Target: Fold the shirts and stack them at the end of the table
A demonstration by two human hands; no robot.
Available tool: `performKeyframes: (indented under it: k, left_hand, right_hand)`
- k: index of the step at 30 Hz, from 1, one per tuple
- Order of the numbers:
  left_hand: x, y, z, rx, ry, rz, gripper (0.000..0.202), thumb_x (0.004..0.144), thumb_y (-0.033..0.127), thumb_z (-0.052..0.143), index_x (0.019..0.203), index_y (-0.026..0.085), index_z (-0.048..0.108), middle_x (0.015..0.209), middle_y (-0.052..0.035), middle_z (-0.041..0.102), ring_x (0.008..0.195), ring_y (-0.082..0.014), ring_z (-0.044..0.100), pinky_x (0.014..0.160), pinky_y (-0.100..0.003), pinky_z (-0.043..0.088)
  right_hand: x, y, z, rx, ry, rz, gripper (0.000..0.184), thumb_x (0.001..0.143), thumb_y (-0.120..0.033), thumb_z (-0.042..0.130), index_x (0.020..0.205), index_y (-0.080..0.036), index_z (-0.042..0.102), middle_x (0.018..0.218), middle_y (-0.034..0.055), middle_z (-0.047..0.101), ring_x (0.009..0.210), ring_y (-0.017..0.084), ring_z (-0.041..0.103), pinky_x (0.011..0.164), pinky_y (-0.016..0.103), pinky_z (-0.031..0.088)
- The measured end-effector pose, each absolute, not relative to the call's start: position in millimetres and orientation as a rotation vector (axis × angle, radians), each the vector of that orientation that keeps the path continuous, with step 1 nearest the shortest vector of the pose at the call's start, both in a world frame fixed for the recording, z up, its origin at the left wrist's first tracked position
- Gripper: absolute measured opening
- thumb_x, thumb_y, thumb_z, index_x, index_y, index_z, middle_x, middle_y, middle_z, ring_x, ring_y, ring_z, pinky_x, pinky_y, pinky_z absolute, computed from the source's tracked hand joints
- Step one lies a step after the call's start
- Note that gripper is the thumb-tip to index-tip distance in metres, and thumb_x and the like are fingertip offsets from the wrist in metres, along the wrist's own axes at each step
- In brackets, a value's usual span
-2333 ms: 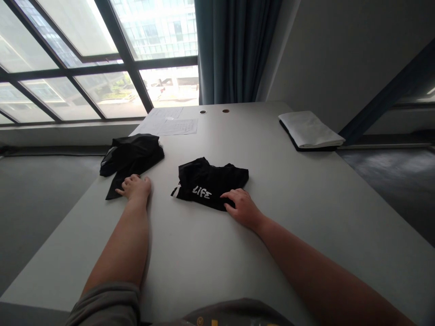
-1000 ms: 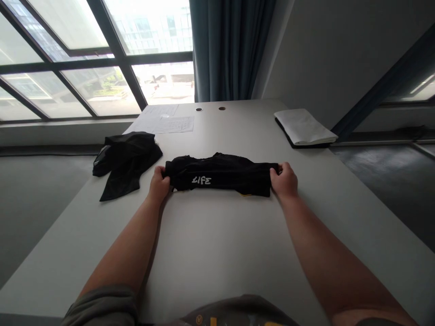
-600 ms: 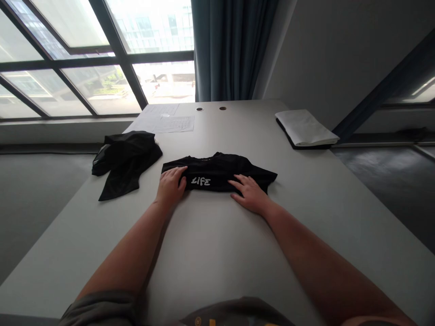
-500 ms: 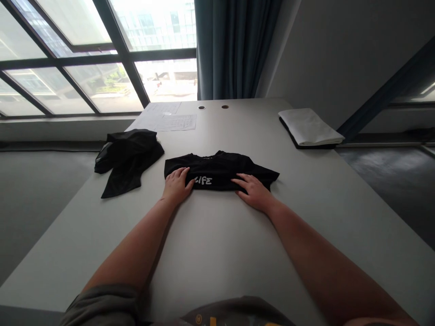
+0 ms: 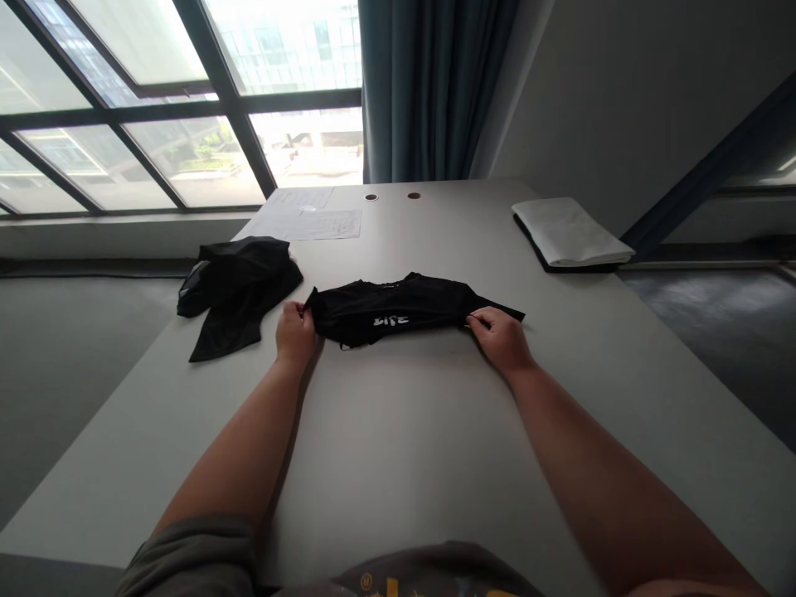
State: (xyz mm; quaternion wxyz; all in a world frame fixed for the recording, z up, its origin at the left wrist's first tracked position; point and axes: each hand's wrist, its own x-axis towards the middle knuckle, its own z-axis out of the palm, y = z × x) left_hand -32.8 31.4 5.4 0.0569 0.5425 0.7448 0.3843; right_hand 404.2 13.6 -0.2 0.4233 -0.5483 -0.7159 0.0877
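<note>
Shirt: black T-shirt (image 5: 389, 313), gathered into a long, narrow band lying crosswise on the table (image 5: 423, 464), with white lettering (image 5: 390, 321) showing near its middle, too foreshortened to read here.
Position: centre of the table, between both hands, near the second garment and well short of the far edge.
Left hand (image 5: 295, 333): at the band's left end; fingers pinch the corner, with the thumb side towards the viewer. Grip closed on the cloth.
Right hand (image 5: 501, 340): at the right part of the band; thumb and fingers close on the edge, with a pointed flap of cloth extending beyond them. Grip closed on the cloth.
Contact: the band sags slightly between the hands; how much of it is off the table cannot be told.
Handling (judged): light, soft, limp knit; no stiffness, so it would slump unless held at two points. Best hold: the two ends of the band.
Nearby: black garment (image 5: 240, 286), crumpled, left of the shirt.
Far end: papers (image 5: 304, 224); white folded cloth (image 5: 569, 230) on a dark item.
Foreground: grey sleeve (image 5: 192, 555) on the left forearm.
</note>
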Motion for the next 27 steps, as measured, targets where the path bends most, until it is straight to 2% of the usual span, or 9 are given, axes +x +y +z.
performKeyframes:
  k: [4, 7, 10, 15, 18, 19, 21, 24, 27]
  left_hand:
    - [-52.4, 36.0, 6.1, 1.353, 2.364, 1.273, 0.010, 0.097, 0.031, 0.052, 0.092, 0.025, 0.045, 0.072, 0.0019, 0.053, 0.070, -0.0202, 0.057, 0.069, -0.031, 0.041]
    - [-56.0, 36.8, 4.5, 1.364, 2.316, 1.225, 0.017, 0.095, 0.035, 0.056, 0.089, 0.026, 0.044, 0.070, 0.0025, 0.055, 0.070, -0.0205, 0.059, 0.069, -0.030, 0.040]
    - [-48.9, 33.9, 3.5, 1.438, 2.183, 1.211, 0.017, 0.095, 0.040, 0.056, 0.093, 0.026, 0.045, 0.069, 0.0034, 0.059, 0.068, -0.0199, 0.062, 0.068, -0.029, 0.041]
    - [-25.7, 19.9, 9.5, 1.867, 2.050, 1.035, 0.016, 0.095, 0.040, 0.053, 0.088, 0.026, 0.051, 0.068, 0.0026, 0.060, 0.065, -0.0183, 0.059, 0.070, -0.030, 0.046]
    - [-8.8, 11.5, 12.3, 2.251, 1.721, 0.791, 0.017, 0.093, 0.041, 0.058, 0.095, 0.025, 0.062, 0.092, -0.0046, 0.071, 0.090, -0.0219, 0.067, 0.090, -0.035, 0.053]
    - [-3.5, 9.9, 12.2, 2.348, 1.631, 0.752, 0.021, 0.092, 0.041, 0.061, 0.105, 0.025, 0.065, 0.109, -0.0074, 0.071, 0.106, -0.0242, 0.067, 0.100, -0.038, 0.052]
    - [6.3, 8.8, 11.4, 2.464, 1.558, 0.703, 0.045, 0.090, 0.040, 0.066, 0.133, 0.025, 0.061, 0.139, -0.0109, 0.061, 0.130, -0.0285, 0.058, 0.114, -0.043, 0.045]
    - [21.7, 11.6, 10.5, 2.452, 1.653, 0.618, 0.072, 0.091, 0.037, 0.065, 0.158, 0.029, 0.040, 0.152, -0.0127, 0.048, 0.132, -0.0304, 0.057, 0.112, -0.044, 0.047]
    - [45.4, 16.7, 10.8, 2.405, 1.747, 0.545, 0.068, 0.094, 0.041, 0.065, 0.158, 0.035, 0.044, 0.141, -0.0114, 0.055, 0.121, -0.0292, 0.062, 0.107, -0.043, 0.049]
  right_hand:
    - [427.4, 24.4, -8.3, -1.493, -1.570, 0.099, 0.029, 0.093, -0.044, 0.059, 0.081, -0.020, 0.071, 0.087, 0.0091, 0.074, 0.085, 0.026, 0.068, 0.083, 0.039, 0.053]
    - [428.0, 25.7, -7.5, -1.513, -1.597, -0.032, 0.026, 0.091, -0.041, 0.059, 0.081, -0.020, 0.071, 0.091, 0.0104, 0.073, 0.090, 0.027, 0.067, 0.090, 0.043, 0.052]
    - [411.9, 15.9, 0.9, -1.467, -1.752, -0.160, 0.023, 0.093, -0.035, 0.057, 0.092, -0.019, 0.074, 0.095, 0.0112, 0.072, 0.096, 0.028, 0.065, 0.097, 0.044, 0.049]
    - [380.0, -6.1, 9.5, -1.382, -2.124, 0.204, 0.028, 0.099, -0.036, 0.052, 0.102, -0.022, 0.077, 0.089, 0.0068, 0.075, 0.081, 0.023, 0.069, 0.079, 0.034, 0.053]
    - [375.2, -6.0, 7.3, -1.317, -2.192, 0.299, 0.028, 0.097, -0.034, 0.052, 0.101, -0.022, 0.078, 0.100, 0.0083, 0.076, 0.094, 0.026, 0.070, 0.088, 0.038, 0.055]
    - [376.1, -3.8, 5.6, -1.316, -2.169, 0.284, 0.029, 0.097, -0.033, 0.052, 0.102, -0.022, 0.078, 0.103, 0.0094, 0.076, 0.099, 0.027, 0.070, 0.094, 0.040, 0.055]
    - [379.7, 1.7, 0.9, -1.348, -2.113, 0.239, 0.031, 0.096, -0.031, 0.052, 0.108, -0.021, 0.078, 0.114, 0.0116, 0.074, 0.112, 0.029, 0.067, 0.105, 0.043, 0.052]
    - [383.3, 7.8, -8.9, -1.460, -2.119, 0.207, 0.042, 0.093, -0.033, 0.056, 0.130, -0.020, 0.072, 0.144, 0.0141, 0.059, 0.135, 0.032, 0.055, 0.117, 0.047, 0.045]
    - [381.6, 10.5, -18.1, -1.560, -2.189, 0.202, 0.062, 0.092, -0.036, 0.059, 0.153, -0.023, 0.055, 0.165, 0.0126, 0.037, 0.149, 0.038, 0.040, 0.123, 0.053, 0.038]
